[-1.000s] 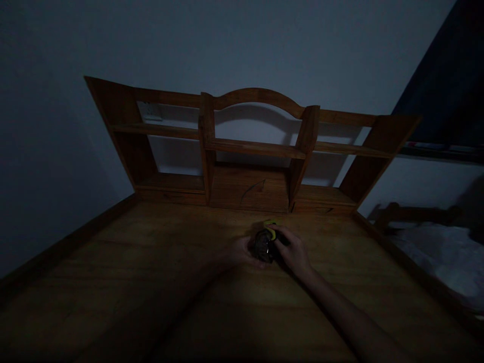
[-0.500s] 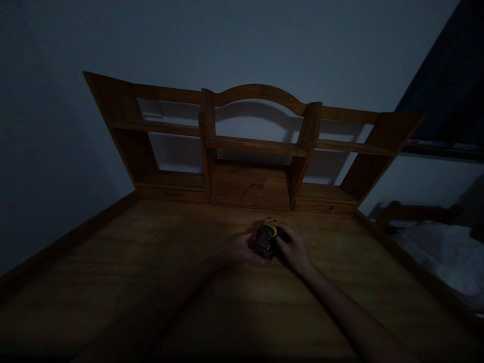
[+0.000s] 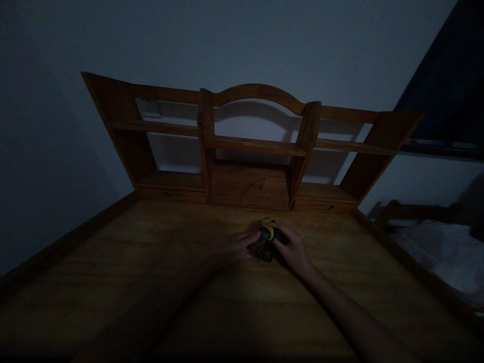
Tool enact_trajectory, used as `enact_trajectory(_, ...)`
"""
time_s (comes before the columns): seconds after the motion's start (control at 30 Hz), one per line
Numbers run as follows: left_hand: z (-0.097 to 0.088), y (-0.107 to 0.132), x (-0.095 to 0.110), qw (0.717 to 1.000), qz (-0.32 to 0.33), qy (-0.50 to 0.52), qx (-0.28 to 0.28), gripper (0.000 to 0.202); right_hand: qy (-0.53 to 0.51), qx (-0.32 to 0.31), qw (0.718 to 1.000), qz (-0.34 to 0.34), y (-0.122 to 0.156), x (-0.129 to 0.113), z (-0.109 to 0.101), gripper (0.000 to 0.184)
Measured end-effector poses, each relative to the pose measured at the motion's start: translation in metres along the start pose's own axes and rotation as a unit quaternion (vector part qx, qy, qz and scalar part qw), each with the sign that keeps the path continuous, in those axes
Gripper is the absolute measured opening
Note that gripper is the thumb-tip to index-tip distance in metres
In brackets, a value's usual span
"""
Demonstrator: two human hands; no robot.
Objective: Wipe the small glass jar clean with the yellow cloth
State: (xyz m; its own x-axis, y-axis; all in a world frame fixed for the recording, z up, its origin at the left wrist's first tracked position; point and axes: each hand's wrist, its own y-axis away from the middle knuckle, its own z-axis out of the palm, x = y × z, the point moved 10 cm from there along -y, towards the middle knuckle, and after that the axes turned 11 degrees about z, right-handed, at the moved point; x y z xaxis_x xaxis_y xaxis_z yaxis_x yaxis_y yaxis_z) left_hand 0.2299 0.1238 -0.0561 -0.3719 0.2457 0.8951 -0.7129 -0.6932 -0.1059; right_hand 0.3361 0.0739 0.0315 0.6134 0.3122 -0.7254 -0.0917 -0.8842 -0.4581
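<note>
A small dark, glossy object [image 3: 262, 251] is between my two hands over the middle of the desk. A curved yellow band [image 3: 269, 231] runs along its upper right side; the dim light hides what kind of thing it is. From the left, my left hand [image 3: 242, 246] grips the dark part, its thumb on top and its other fingers around the near side. My right hand [image 3: 295, 248] is closed on the yellow-banded side, with fingertips at the band and a black part beneath them.
The wooden desk top [image 3: 181, 297] spreads around my hands. Behind it stands a wooden shelf unit [image 3: 257, 146] with low drawers, against a pale wall [image 3: 242, 40]. White cloth [image 3: 442, 252] lies beyond the desk's right edge.
My left thumb has moved up onto the dark object, and the left fingers have closed closer around it. The object has turned slightly, showing more of the yellow band. My right hand barely moved.
</note>
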Motion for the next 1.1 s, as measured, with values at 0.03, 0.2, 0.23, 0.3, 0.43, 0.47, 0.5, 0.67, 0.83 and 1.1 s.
enact_trajectory(0.03, 0.001, 0.001, -0.002, 1.0, -0.01, 0.013, -0.008, 0.041, -0.001, -0.001, 1.0, -0.002, 0.0, -0.001, 0.0, 0.036)
enact_trajectory(0.2, 0.004, 0.005, 0.0, 0.999, -0.015, 0.041, -0.032, 0.046, 0.0, 0.007, 1.0, 0.015, 0.001, 0.002, -0.002, 0.037)
enact_trajectory(0.23, 0.004, 0.005, 0.0, 0.998, -0.016, 0.042, -0.034, 0.046, -0.001, 0.012, 1.0, 0.024, 0.001, 0.004, -0.002, 0.037)
enact_trajectory(0.3, 0.002, 0.005, -0.003, 0.998, -0.023, 0.04, -0.035, 0.043, -0.004, 0.022, 0.999, 0.042, 0.001, 0.01, -0.003, 0.037)
enact_trajectory(0.43, -0.001, 0.002, -0.008, 0.998, -0.026, 0.034, -0.04, 0.04, -0.007, 0.037, 0.998, 0.057, 0.001, 0.017, -0.004, 0.035)
enact_trajectory(0.47, -0.001, 0.002, -0.009, 0.998, -0.024, 0.032, -0.042, 0.041, -0.007, 0.038, 0.998, 0.058, 0.001, 0.018, -0.004, 0.034)
enact_trajectory(0.5, -0.001, 0.001, -0.008, 0.998, -0.018, 0.031, -0.043, 0.041, -0.007, 0.04, 0.997, 0.059, 0.001, 0.019, -0.004, 0.033)
enact_trajectory(0.67, 0.0, 0.001, -0.003, 0.999, 0.009, 0.019, -0.041, 0.047, -0.004, 0.038, 0.997, 0.066, 0.001, 0.023, -0.004, 0.03)
enact_trajectory(0.83, -0.007, 0.001, -0.011, 0.999, -0.019, -0.023, -0.036, 0.053, -0.003, 0.039, 0.998, 0.059, 0.002, 0.022, -0.003, 0.027)
enact_trajectory(1.1, -0.004, 0.003, -0.013, 0.997, -0.054, -0.018, -0.049, 0.051, 0.003, 0.029, 0.999, 0.046, 0.0, 0.025, -0.001, 0.028)
